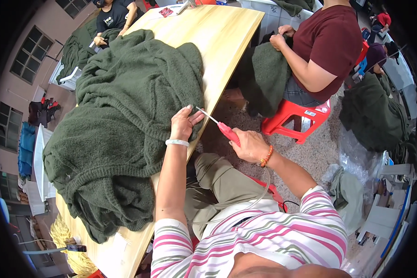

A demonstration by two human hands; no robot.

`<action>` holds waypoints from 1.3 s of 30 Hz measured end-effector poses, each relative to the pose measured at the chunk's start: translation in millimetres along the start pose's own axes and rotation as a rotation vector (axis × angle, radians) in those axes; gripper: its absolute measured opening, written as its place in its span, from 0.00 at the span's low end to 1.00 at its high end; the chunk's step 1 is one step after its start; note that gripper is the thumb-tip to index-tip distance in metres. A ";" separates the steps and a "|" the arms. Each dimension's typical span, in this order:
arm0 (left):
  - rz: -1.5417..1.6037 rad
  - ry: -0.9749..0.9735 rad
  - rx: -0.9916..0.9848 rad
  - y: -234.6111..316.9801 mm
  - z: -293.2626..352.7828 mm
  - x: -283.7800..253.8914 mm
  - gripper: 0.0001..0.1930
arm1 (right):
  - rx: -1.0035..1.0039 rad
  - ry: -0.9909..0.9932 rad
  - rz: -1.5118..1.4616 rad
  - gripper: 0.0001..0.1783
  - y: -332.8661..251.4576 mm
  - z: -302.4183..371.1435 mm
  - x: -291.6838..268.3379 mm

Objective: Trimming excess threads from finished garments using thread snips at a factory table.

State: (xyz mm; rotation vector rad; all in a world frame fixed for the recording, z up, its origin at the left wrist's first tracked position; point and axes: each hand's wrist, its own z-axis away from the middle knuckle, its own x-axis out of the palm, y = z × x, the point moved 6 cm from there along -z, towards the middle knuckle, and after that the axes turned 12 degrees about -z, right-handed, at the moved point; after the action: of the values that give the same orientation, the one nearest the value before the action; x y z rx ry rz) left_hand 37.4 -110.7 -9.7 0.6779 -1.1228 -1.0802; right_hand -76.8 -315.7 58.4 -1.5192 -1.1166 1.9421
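Note:
My right hand [251, 144] is closed around the red handle of a slim tool [229, 133]. A thin metal rod runs from the handle up and left, its tip close to my left fingers. From below this hand a pale thin tube hangs toward my lap. My left hand [184, 124] lies at the right edge of the pile, palm partly turned up, fingers stretched and apart, touching the dark green knitwear. That pile of dark green knitted garments [120, 116] is heaped in folds with ribbed bands, covering much of the table.
The light wooden table [227, 28] runs diagonally, its right edge beside my knees. At the right a co-worker in maroon [331, 46] sits on a red stool [296, 118], holding green knitwear [269, 74]. Another person [116, 21] sits across the table. Further knitwear [373, 113] lies at far right.

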 end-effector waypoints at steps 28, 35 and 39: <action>-0.199 -0.056 -0.068 15.3 42.0 -0.5 0.16 | -0.022 0.006 -0.348 0.14 20.6 21.3 -10.3; -0.260 0.039 -0.104 4.9 69.4 -0.2 0.19 | -0.049 -0.003 -0.168 0.12 28.3 36.2 -3.8; -0.183 0.089 -0.080 -3.7 54.9 -12.6 0.13 | -0.018 -0.085 -0.036 0.15 13.8 42.9 1.5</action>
State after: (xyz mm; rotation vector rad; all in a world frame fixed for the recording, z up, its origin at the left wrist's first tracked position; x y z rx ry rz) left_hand -16.2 -96.1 0.4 0.7690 -0.9504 -1.2314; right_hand -115.8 -336.7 49.7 -1.4271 -1.1918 1.9940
